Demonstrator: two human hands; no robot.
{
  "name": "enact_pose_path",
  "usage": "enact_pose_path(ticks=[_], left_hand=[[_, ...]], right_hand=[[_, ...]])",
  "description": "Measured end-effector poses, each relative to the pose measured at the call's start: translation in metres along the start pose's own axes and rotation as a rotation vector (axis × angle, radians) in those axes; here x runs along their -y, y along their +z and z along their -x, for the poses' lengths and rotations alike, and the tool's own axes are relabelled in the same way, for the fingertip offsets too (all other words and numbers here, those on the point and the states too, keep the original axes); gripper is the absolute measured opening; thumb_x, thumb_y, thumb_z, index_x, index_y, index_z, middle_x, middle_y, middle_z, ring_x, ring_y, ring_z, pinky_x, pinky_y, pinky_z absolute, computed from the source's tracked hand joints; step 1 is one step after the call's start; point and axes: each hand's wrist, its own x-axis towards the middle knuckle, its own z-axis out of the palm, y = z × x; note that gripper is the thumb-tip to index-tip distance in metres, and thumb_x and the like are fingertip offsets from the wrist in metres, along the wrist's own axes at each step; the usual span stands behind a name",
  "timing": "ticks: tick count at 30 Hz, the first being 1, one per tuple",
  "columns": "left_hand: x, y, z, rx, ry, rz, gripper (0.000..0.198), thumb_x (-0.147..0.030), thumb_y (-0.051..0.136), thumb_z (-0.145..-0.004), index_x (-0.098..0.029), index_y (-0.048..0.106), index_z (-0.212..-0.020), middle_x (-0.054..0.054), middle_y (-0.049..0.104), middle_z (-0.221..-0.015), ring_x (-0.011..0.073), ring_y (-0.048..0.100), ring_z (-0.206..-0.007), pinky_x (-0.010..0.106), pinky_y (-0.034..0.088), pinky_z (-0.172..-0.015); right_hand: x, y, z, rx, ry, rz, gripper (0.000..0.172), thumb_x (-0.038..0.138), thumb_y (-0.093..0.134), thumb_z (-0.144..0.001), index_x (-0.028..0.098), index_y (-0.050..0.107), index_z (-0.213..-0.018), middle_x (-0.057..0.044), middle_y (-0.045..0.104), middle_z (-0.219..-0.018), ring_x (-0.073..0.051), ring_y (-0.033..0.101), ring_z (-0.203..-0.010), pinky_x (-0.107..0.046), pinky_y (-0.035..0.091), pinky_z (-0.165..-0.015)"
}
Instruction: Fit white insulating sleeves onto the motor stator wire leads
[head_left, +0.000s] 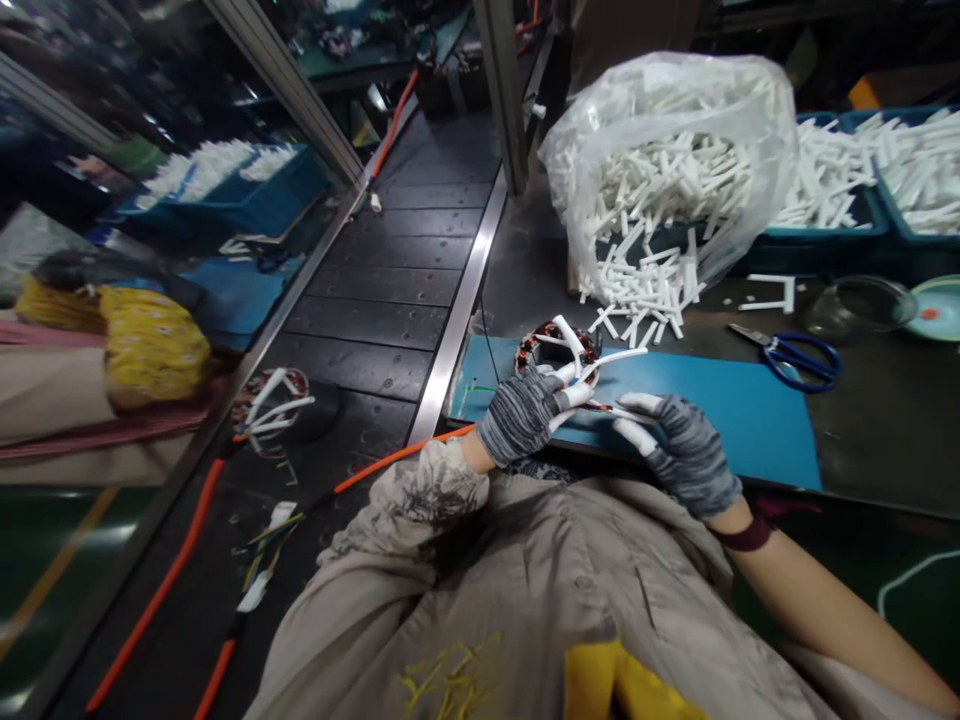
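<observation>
A motor stator (527, 345) with copper windings stands on the blue mat (735, 400), several white sleeves rising from it. My left hand (529, 410), in a grey striped glove with white fingertips, is closed at the stator's near side, pinching a thin dark wire lead. To its right, my right hand (686, 450), gloved alike, pinches a white sleeve (621, 413) that meets the end of that lead. Another white sleeve (622, 356) sticks out to the right above my fingers. The fingertips partly hide the lead.
A plastic bag (667, 120) spills white sleeves behind the mat. Blue bins (825, 235) of sleeves, blue-handled scissors (802, 362) and a glass dish (859, 305) lie right. Left runs a slatted conveyor (390, 285) carrying another stator (270, 400) and orange cables; a co-worker's yellow sleeve (154, 345) is beyond.
</observation>
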Motion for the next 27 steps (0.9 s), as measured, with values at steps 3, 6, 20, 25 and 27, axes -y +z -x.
enact_pose_path(ticks=[3,6,20,25,27], left_hand=[[0.002,-0.002,-0.001,0.027,-0.032,0.038,0.036,-0.024,0.056,-0.108,-0.024,0.074,-0.139,0.014,0.067,-0.153,0.026,0.071,-0.134,0.045,0.059,-0.115],[0.0,-0.001,0.001,0.002,-0.043,0.018,0.035,-0.025,0.055,-0.108,-0.025,0.075,-0.137,0.013,0.07,-0.15,0.0249,0.071,-0.133,0.043,0.059,-0.114],[-0.006,-0.002,0.007,-0.057,-0.113,-0.053,0.04,-0.029,0.053,-0.105,-0.023,0.069,-0.141,0.013,0.075,-0.141,0.0261,0.073,-0.128,0.047,0.06,-0.112],[-0.004,-0.01,-0.003,0.043,-0.223,-0.13,0.067,-0.055,0.08,-0.091,-0.013,0.065,-0.14,0.018,0.078,-0.128,0.0375,0.071,-0.129,0.064,0.042,-0.128],[0.0,-0.012,-0.009,0.149,-0.2,-0.152,0.059,-0.053,0.084,-0.089,-0.014,0.07,-0.131,0.016,0.079,-0.12,0.0361,0.073,-0.125,0.062,0.041,-0.128]], right_hand=[[0.008,0.002,0.0,-0.041,-0.013,0.184,0.044,0.06,0.06,-0.099,0.023,0.082,-0.106,-0.019,0.082,-0.099,-0.037,0.076,-0.092,-0.055,0.058,-0.092],[0.024,0.004,-0.011,0.165,0.149,-0.091,0.054,0.07,0.054,-0.1,0.023,0.08,-0.099,-0.012,0.078,-0.078,-0.028,0.072,-0.069,-0.045,0.06,-0.077],[0.035,0.019,-0.031,0.325,0.26,-0.42,0.044,0.065,0.053,-0.098,0.029,0.076,-0.089,-0.003,0.066,-0.056,-0.026,0.067,-0.057,-0.042,0.062,-0.066],[-0.008,-0.015,-0.014,-0.011,0.348,-0.257,0.06,0.069,0.034,-0.106,0.024,0.073,-0.114,-0.011,0.081,-0.09,-0.03,0.078,-0.08,-0.051,0.063,-0.084],[-0.029,-0.025,-0.005,-0.059,0.394,-0.097,0.06,0.073,0.037,-0.103,0.026,0.073,-0.112,-0.01,0.081,-0.09,-0.033,0.078,-0.083,-0.058,0.062,-0.089]])
